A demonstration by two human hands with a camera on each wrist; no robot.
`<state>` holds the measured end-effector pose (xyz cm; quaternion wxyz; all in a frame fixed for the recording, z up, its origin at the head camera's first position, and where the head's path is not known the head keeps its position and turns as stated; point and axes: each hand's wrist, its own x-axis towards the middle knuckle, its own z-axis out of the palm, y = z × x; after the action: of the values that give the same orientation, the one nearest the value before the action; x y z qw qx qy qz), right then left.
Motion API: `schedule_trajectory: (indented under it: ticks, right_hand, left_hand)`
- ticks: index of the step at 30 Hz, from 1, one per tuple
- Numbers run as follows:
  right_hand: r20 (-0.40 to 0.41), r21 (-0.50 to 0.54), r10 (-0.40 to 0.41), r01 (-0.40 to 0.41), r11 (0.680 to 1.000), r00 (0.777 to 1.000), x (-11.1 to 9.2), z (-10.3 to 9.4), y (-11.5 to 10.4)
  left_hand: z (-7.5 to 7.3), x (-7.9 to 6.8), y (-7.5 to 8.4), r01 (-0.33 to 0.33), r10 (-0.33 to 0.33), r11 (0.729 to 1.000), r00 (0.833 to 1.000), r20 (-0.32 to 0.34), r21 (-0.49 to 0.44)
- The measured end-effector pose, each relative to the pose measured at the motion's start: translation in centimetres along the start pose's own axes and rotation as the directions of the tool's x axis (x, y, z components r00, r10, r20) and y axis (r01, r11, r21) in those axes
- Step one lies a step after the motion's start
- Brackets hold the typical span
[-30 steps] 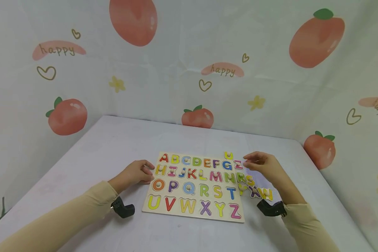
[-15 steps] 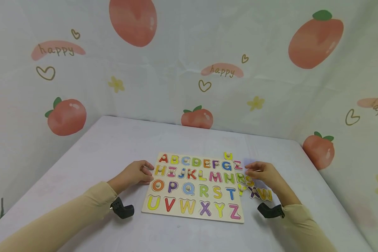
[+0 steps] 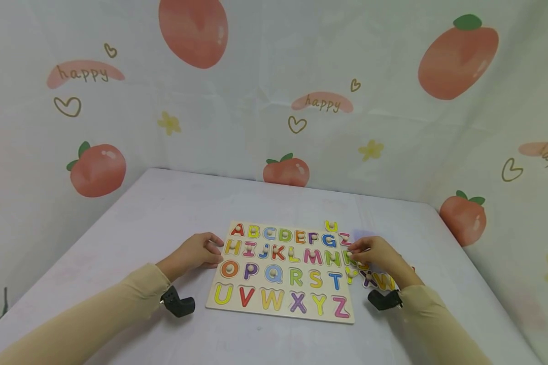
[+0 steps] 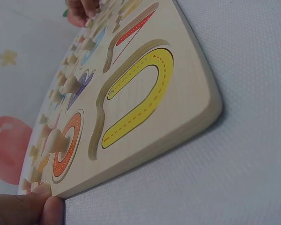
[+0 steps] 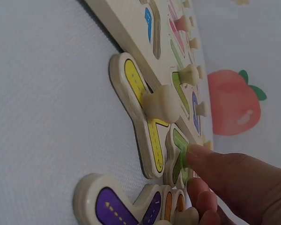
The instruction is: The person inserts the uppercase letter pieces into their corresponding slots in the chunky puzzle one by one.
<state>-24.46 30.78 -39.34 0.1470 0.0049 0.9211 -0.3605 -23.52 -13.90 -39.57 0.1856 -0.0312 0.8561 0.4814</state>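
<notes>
A wooden alphabet puzzle board (image 3: pixel 280 315) lies flat, with knobbed letter pieces in its upper rows and bare printed slots in the lower ones. My left hand (image 3: pixel 193 252) touches its left edge with relaxed, bent fingers; in the left wrist view the fingertips (image 4: pixel 41 190) sit right at the edge near the orange O (image 4: pixel 68 150). At the right edge, my right hand (image 3: pixel 376 253) pinches the green R piece (image 5: pixel 178 152), its knob hidden behind my fingers. Beside it lie the yellow Y piece (image 5: pixel 131 79) and the purple X piece (image 5: pixel 113 208).
The yellow U piece (image 3: pixel 331 226) and pink Z piece (image 3: pixel 344 238) lie by the board's upper right corner. A yellow W piece (image 3: pixel 384 281) is close to my right wrist, and more pieces are partly hidden under that hand. A fruit-printed cloth (image 3: pixel 237 121) hangs behind the white table (image 3: pixel 182 197).
My right hand has come down and toward me from beside the pink Z piece to the green R piece, and its fingers have taken hold of it. My left hand stays at the board's edge.
</notes>
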Motion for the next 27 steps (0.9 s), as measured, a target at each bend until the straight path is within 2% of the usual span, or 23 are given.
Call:
schedule_trajectory:
  ticks: [7,14,27]
  right_hand:
    - [0.000,-0.026,0.003,-0.002,1.000,1.000,0.3,0.2,0.0]
    - [0.014,-0.030,0.041,-0.040,0.999,0.999,0.2,0.2,-0.4]
    - [0.021,-0.049,0.022,-0.021,0.999,1.000,-0.1,-0.4,-1.5]
  left_hand:
    - [0.0,0.0,0.1,-0.003,0.003,1.000,1.000,-0.007,0.022]
    - [0.1,-0.2,0.4,0.002,-0.002,1.000,1.000,-0.012,0.027]
    - [0.0,0.0,0.3,0.014,-0.014,1.000,1.000,-0.004,0.007]
